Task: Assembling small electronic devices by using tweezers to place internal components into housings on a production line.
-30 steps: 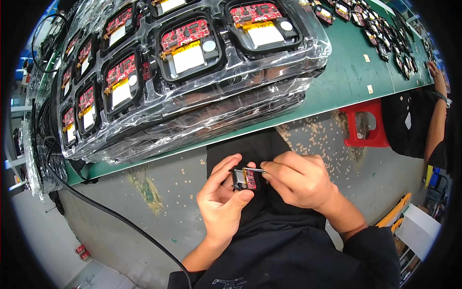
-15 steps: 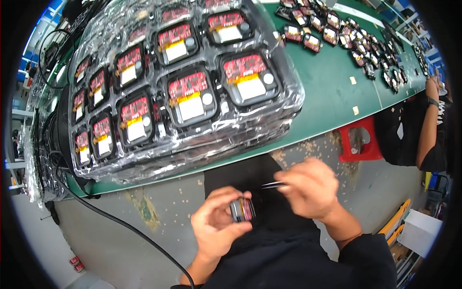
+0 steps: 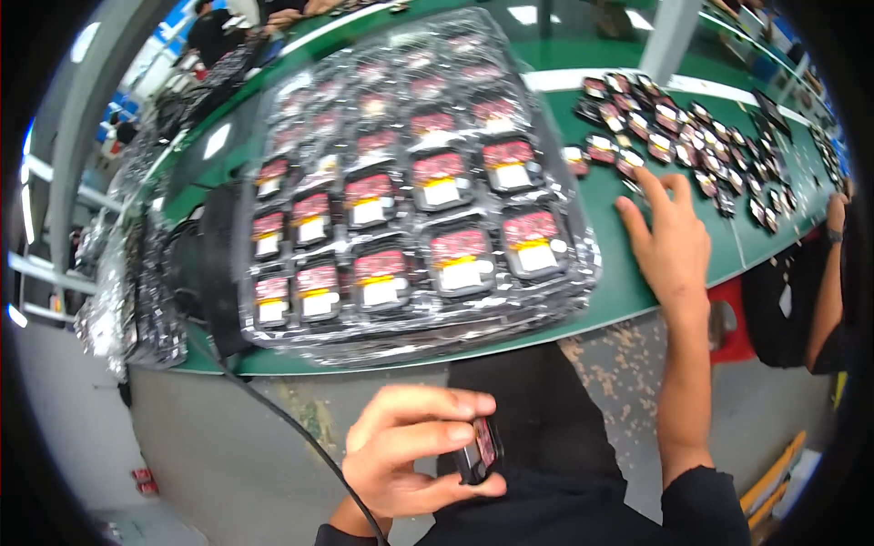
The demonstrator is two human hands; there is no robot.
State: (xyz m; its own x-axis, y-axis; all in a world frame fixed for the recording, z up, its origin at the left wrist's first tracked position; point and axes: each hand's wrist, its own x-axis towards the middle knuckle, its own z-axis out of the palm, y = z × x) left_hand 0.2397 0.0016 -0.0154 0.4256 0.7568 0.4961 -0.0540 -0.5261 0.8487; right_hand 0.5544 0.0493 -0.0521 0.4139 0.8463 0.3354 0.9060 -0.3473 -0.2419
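Note:
My left hand [image 3: 401, 450] pinches a small black device housing [image 3: 482, 450] with a red circuit board inside, held above my lap with its edge partly turned to me. Fingers cover much of its left side. Over the green table, my right hand [image 3: 674, 241] is stretched out with fingers spread. Its fingertips reach the near edge of a heap of similar housings [image 3: 701, 136], by one housing [image 3: 630, 164] at the front left. Whether they touch it I cannot tell. No tweezers show in this hand now.
A stack of clear plastic trays [image 3: 428, 341] fills the table's middle, its pockets holding several housings with red boards and white labels. A black cable [image 3: 273, 405] hangs over the table edge. A co-worker's arm [image 3: 824, 282] and a red stool [image 3: 733, 318] are at the right.
My right hand has moved from beside my left hand up and right to the heap; its tweezers no longer show. My left hand has dropped slightly and turned the housing. The view has shifted.

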